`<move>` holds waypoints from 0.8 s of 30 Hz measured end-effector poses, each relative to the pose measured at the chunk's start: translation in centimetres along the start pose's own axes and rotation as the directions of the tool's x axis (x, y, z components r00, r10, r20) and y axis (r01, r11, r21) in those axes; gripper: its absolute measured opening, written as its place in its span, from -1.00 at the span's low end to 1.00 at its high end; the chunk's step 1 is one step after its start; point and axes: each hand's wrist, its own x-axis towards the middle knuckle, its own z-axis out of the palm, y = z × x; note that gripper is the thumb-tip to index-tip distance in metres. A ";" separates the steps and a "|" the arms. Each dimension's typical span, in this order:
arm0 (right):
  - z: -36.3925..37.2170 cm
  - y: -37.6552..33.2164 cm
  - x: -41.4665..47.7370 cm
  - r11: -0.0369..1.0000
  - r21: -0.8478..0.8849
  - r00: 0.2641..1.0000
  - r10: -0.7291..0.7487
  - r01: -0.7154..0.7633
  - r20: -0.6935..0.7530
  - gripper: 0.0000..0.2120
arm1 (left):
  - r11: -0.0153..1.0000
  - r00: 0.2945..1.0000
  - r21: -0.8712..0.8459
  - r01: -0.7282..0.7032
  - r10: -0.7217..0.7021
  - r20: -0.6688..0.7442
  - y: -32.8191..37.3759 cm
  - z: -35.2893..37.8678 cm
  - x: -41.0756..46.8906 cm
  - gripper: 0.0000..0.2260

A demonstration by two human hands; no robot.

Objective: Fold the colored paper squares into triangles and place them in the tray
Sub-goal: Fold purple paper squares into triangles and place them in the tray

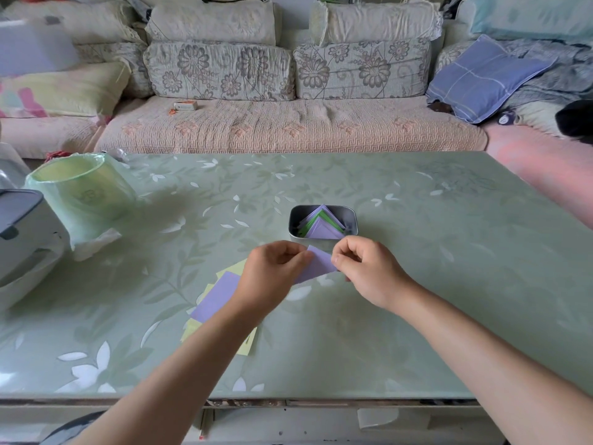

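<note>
A purple paper square [317, 264] hangs just above the table, held between both hands. My left hand [272, 274] pinches its left side and my right hand [362, 268] pinches its right side. Just behind them sits a small grey metal tray [350, 216] holding several folded purple and green triangles [321, 224]. A loose stack of purple and yellow paper squares [216, 298] lies on the table under my left wrist, partly hidden by my forearm.
The green floral table [449, 252] has a green-bagged bin [83, 191] and a white-grey appliance [22, 232] at the left. A sofa with cushions [288, 123] stands behind the table's far edge.
</note>
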 end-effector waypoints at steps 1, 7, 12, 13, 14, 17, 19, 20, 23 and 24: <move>-0.1 0.0 0.0 1.000 -0.017 1.000 0.017 -0.017 0.017 -0.77 | 1.000 1.000 0.012 -0.005 0.005 -0.011 0.0 0.2 0.0 -0.87; 0.3 -0.1 -0.4 0.998 -0.067 0.999 -0.018 0.020 0.032 -0.90 | 0.971 0.992 0.209 -0.117 0.104 0.072 -0.4 0.7 -0.3 -0.88; 0.3 -0.5 -0.3 0.998 -0.032 0.999 -0.047 0.048 0.012 -0.84 | 0.946 0.982 0.263 -0.188 0.171 0.083 -0.7 0.8 -0.5 -0.89; 0.3 -0.5 -0.3 0.999 -0.018 0.999 -0.042 0.042 0.014 -0.83 | 0.935 0.977 0.285 -0.212 0.198 0.079 -0.7 0.8 -0.6 -0.90; 0.3 -0.5 -0.3 0.999 -0.004 0.999 -0.036 0.036 0.016 -0.83 | 0.924 0.972 0.301 -0.235 0.222 0.076 -0.6 0.8 -0.7 -0.90; 0.5 -0.7 -0.4 0.999 0.019 0.999 -0.028 0.028 0.022 -0.83 | 0.904 0.958 0.318 -0.286 0.278 0.072 -0.6 0.9 -0.9 -0.90; 0.6 -0.7 -0.5 0.999 0.013 0.999 -0.034 0.034 0.018 -0.83 | 0.877 0.938 0.335 -0.345 0.335 0.087 -0.6 0.8 -1.0 -0.90; 0.7 -0.8 -0.5 0.999 0.016 0.999 -0.035 0.034 0.015 -0.82 | 0.863 0.926 0.337 -0.377 0.365 0.099 -0.6 0.8 -1.0 -0.90; 0.5 -0.8 -0.5 0.995 0.092 0.999 -0.034 0.033 0.001 -0.78 | 0.822 0.897 0.365 -0.438 0.423 0.126 -0.6 0.5 -0.7 -0.86; 0.4 -0.8 -0.5 0.991 0.130 0.999 -0.032 0.033 -0.011 -0.77 | 0.810 0.893 0.381 -0.446 0.430 0.130 -0.7 0.4 -0.6 -0.85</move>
